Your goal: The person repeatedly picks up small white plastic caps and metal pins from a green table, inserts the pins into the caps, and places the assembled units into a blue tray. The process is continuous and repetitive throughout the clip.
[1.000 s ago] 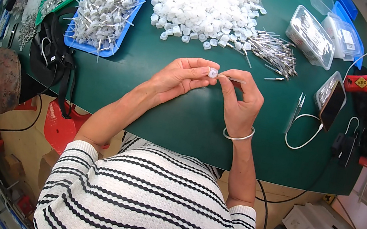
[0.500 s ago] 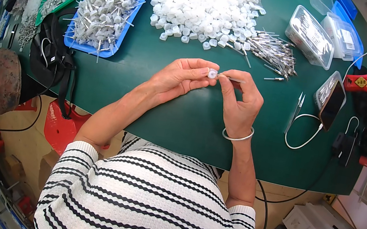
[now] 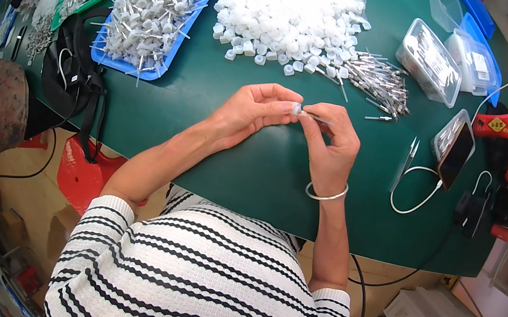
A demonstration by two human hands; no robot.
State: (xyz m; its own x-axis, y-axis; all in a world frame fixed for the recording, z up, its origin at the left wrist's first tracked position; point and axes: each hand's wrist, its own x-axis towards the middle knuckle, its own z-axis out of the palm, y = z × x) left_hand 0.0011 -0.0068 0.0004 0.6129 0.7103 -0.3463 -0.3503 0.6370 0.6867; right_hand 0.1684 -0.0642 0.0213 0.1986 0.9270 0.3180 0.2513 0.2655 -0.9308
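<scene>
Your left hand (image 3: 249,115) has a small white cap (image 3: 296,107) pinched between thumb and fingers, a tight grip, right out in front of you above the green worktop (image 3: 249,188)! And on the other side, your right hand (image 3: 335,147) pinches a thin metal pin (image 3: 319,118), its end right up at the cap; how far inside it sits, you can't tell from here. Your two sets of fingertips are close together. Beyond them spreads a big heap of white caps (image 3: 288,22), a loose pile of metal pins (image 3: 381,86) at its right edge. Off left, a blue tray (image 3: 191,26) brims with capped pins (image 3: 154,12); over right lie tweezers (image 3: 406,161) and, farther along, a phone (image 3: 454,156).
</scene>
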